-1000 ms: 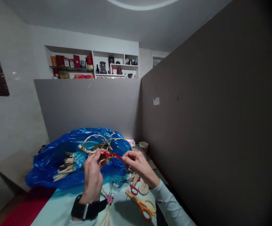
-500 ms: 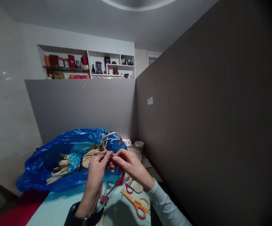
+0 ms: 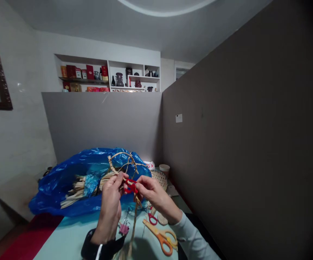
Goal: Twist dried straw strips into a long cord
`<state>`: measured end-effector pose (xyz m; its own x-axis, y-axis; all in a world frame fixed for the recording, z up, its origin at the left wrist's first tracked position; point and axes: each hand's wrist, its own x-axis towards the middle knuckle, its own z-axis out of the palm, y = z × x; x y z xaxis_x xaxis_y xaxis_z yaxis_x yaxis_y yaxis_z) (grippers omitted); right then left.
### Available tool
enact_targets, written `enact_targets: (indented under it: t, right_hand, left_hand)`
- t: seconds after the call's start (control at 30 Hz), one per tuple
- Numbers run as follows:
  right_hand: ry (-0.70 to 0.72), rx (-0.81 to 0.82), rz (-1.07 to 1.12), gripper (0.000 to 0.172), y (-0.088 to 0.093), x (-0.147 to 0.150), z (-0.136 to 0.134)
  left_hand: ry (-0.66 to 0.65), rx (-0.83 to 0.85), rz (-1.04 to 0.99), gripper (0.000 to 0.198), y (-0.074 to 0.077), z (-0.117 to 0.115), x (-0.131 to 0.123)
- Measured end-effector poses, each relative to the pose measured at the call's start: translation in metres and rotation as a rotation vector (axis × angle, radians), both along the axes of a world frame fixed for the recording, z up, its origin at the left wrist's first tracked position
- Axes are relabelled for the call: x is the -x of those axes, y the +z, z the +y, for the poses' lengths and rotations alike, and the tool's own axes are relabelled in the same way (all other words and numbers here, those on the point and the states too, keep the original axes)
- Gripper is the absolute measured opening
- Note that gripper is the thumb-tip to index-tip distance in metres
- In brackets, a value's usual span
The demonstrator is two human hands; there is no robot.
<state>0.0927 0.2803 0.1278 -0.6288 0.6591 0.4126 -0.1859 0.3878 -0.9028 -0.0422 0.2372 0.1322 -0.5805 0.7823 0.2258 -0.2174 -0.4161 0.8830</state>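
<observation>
Here, in front of the bag's right side, the red strip is held up between two sets of fingertips. The straw is pinched by the left hand, right beside the red; the strip's other edge is gripped by the right hand. Neither hand is free! Just how the red is looped can't be told, as it is partly covered by fingers. Should the left pinch be slackened, the loops could well be lost. Should the strip be tugged too hard, the straw, dry by the look of it, might be cracked. Above, the curled end could be snagged on the bag's plastic. And below, a long strand is hung nearer than the bag, beside the clip; there, or on the scissors to the right, it could be caught.
</observation>
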Motion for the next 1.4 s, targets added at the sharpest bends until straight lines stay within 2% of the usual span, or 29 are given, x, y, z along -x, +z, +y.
enact_targets:
  t: [0.13,0.23,0.37,0.53,0.73,0.93,1.03,1.13,1.27,1.4]
  right_hand:
    - [-0.029,-0.004,0.068,0.029,-0.002,0.002,0.005]
    - [-0.157,-0.062,0.093,0.025,-0.001,0.002,0.006]
    - [-0.287,-0.042,0.131,0.022,0.001,0.001,0.007]
    - [-0.333,0.015,0.210,0.023,-0.002,-0.001,0.012]
    - [-0.320,0.104,0.314,0.027,0.002,-0.012,0.020]
    - [-0.243,-0.043,0.158,0.015,0.015,-0.026,0.018]
    - [-0.201,-0.111,0.078,0.017,0.019,-0.030,0.016]
    - [-0.130,-0.006,0.140,0.025,0.022,-0.031,0.010]
    - [-0.064,0.157,0.299,0.020,0.023,-0.029,0.002]
    - [-0.081,0.121,0.323,0.016,0.023,-0.029,0.001]
  left_hand:
    - [-0.071,0.017,0.019,0.048,0.004,-0.003,-0.006]
    - [-0.144,0.033,0.087,0.043,0.006,-0.004,-0.008]
    - [-0.185,0.043,0.181,0.035,0.003,0.000,-0.004]
    - [-0.264,0.080,0.264,0.033,0.000,0.002,0.001]
    - [-0.370,0.147,0.277,0.022,0.006,-0.009,-0.001]
    - [-0.353,0.114,0.247,0.024,0.007,-0.008,-0.005]
    - [-0.269,0.092,0.312,0.025,0.005,-0.005,-0.007]
    - [-0.220,0.041,0.426,0.022,0.006,-0.006,-0.010]
    - [-0.122,0.012,0.520,0.020,0.010,-0.009,-0.013]
    - [-0.006,-0.022,0.604,0.018,0.015,-0.013,-0.014]
